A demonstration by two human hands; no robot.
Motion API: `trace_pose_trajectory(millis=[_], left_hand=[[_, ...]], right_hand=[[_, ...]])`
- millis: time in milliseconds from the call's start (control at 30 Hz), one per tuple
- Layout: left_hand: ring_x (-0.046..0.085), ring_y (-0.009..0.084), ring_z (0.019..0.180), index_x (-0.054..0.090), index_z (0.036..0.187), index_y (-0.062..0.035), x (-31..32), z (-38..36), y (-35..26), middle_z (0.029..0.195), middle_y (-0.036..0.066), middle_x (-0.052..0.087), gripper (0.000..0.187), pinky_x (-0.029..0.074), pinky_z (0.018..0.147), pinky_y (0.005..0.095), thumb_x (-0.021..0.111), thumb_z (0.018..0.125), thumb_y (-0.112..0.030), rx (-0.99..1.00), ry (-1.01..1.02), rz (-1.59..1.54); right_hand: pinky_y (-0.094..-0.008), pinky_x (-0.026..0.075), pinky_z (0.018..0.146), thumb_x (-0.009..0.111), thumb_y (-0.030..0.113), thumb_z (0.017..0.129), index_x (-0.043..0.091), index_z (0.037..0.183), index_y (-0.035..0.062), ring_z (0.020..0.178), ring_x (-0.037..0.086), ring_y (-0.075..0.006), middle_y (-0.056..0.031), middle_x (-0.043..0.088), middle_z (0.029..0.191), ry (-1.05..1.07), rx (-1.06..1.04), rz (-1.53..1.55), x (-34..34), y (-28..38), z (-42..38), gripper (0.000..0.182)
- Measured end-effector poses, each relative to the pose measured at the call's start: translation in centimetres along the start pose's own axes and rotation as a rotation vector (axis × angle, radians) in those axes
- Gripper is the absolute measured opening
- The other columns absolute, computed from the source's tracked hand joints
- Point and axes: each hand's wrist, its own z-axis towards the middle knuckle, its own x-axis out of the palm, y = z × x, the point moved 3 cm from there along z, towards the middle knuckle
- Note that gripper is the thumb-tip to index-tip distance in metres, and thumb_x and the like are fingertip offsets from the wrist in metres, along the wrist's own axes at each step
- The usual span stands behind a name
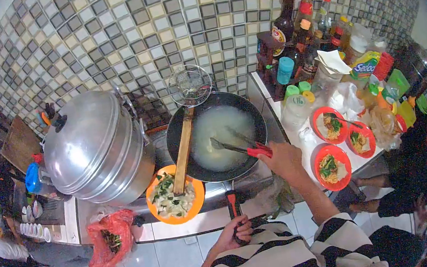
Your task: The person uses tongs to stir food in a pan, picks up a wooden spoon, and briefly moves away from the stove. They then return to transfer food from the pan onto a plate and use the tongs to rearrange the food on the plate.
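A dark wok (176, 153) sits on the stove with cloudy whitish liquid (223, 126) in it. My left hand (237, 230) is closed around the wok's black and red handle (232, 203). Black tongs with red grips (259, 151) are held in my right hand (285, 161), their tips over the liquid. A wire strainer (190, 85) with a long wooden handle (184, 152) lies across the left side of the wok. The handle's end rests over an orange plate (198, 206) of white pieces and green leaves.
A large metal steamer (93, 147) stands left, above a red plastic bag (97, 244). On the right counter are red bowls of noodles (333, 167), jars and sauce bottles (285, 24). Another person's arm (372, 182) shows at the lower right. A tiled wall (152, 26) rises behind.
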Motion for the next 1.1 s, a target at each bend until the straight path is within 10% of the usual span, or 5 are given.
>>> trace_pose_trajectory(millis=[367, 733, 1100], left_hand=[[0.029, 0.0039, 0.045, 0.041, 0.071, -0.0110, 0.3, -0.3, 0.1, 0.055, -0.005, 0.030, 0.023, 0.026, 0.041, 0.0173, 0.045, 0.090, -0.023, 0.015, -0.050, -0.006], [0.029, 0.0042, 0.046, 0.042, 0.072, -0.0119, 0.2, -0.2, 0.1, 0.055, -0.005, 0.029, 0.022, 0.026, 0.041, 0.0175, 0.043, 0.090, -0.024, 0.022, 0.003, -0.014], [0.030, 0.0037, 0.047, 0.043, 0.073, -0.0115, 0.0, -0.2, 0.2, 0.057, -0.005, 0.030, 0.021, 0.027, 0.042, 0.0172, 0.043, 0.090, -0.024, 0.015, 0.057, -0.041]], right_hand=[[-0.0418, 0.045, 0.059, 0.061, 0.049, 0.071, 0.058, 0.084, 0.0081, 0.068, 0.059, -0.0318, -0.0135, 0.059, 0.069, 0.044, -0.138, 0.123, -3.0, -1.2, 0.9, 0.043], [-0.0327, 0.043, 0.056, 0.055, 0.008, 0.066, 0.051, 0.090, 0.0076, 0.065, 0.052, -0.0206, -0.0041, 0.048, 0.069, -0.474, -0.969, -0.220, -3.0, -1.2, 3.1, 0.025], [-0.0336, 0.043, 0.057, 0.061, 0.020, 0.066, 0.053, 0.084, 0.0093, 0.065, 0.053, -0.0218, -0.0038, 0.050, 0.068, -0.474, -0.883, -0.197, -0.3, -2.5, 5.3, 0.023]])
